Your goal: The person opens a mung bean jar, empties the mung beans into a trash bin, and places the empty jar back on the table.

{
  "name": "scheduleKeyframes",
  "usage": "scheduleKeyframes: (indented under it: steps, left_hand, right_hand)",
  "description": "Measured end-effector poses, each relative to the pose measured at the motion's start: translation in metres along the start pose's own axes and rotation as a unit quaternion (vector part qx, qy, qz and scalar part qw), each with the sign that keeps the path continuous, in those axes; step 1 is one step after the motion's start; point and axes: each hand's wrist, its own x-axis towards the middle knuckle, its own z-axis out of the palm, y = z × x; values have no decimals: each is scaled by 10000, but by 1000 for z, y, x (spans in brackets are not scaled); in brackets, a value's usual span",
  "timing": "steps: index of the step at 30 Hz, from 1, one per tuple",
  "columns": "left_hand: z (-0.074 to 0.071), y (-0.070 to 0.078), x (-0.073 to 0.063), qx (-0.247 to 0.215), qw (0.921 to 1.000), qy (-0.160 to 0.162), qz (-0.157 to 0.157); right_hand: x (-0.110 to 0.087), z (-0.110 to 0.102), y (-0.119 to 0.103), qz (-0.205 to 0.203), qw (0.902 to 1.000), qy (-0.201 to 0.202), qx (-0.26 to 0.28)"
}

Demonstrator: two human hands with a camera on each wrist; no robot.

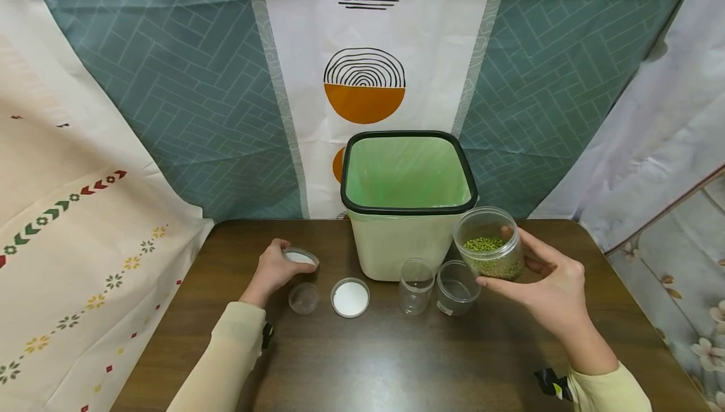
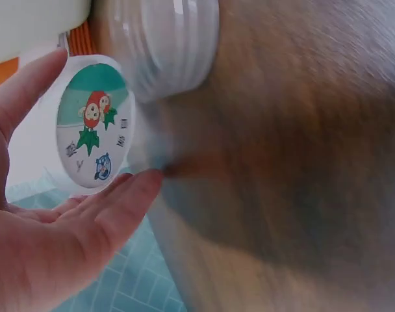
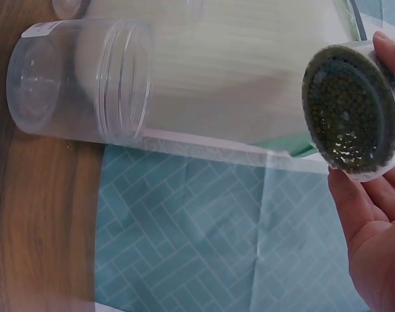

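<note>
My left hand grips a round jar lid by its edge, close over the left part of the table. In the left wrist view that lid shows a green and white label with a red cartoon figure. My right hand holds a clear jar of green beans, raised at the right and tilted so its open mouth shows in the head view. From below, the right wrist view shows the beans through the jar's base.
A pale green bin with a black rim stands at the back centre. Before it stand a narrow clear jar and a wider one. Further left lie a white lid and a small clear round container. Patterned cloths hang behind.
</note>
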Motion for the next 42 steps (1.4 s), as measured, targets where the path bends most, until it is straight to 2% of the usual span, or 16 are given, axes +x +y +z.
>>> scheduleKeyframes:
  steps: [9, 18, 25, 28, 30, 34, 38, 42]
  left_hand:
    - [1, -6, 0, 798, 9958, 425, 103]
    - [2, -9, 2, 1336, 9896, 514, 114]
    - [4, -10, 0, 1335, 9899, 483, 19]
    - [4, -7, -3, 1269, 9911, 403, -88]
    - [2, -4, -4, 1241, 9913, 427, -139]
    - [-5, 8, -7, 1080, 9918, 678, -88]
    - [-14, 27, -9, 796, 9909, 1046, 295]
    - [-24, 56, -17, 404, 9893, 1210, 701]
  right_hand:
    - [-1, -1, 1, -243, 9997, -44, 55]
    - [-1, -4, -3, -257, 9996, 139, -7]
    - [3, -9, -4, -345, 9989, 186, 241]
    - [6, -12, -5, -502, 9980, 225, 320]
    - [9, -14, -5, -699, 9965, 261, 387]
    - [18, -19, -9, -1021, 9930, 343, 490]
    - [28, -24, -17, -819, 9931, 462, 703]
    - [39, -26, -19, -971, 9808, 493, 1616]
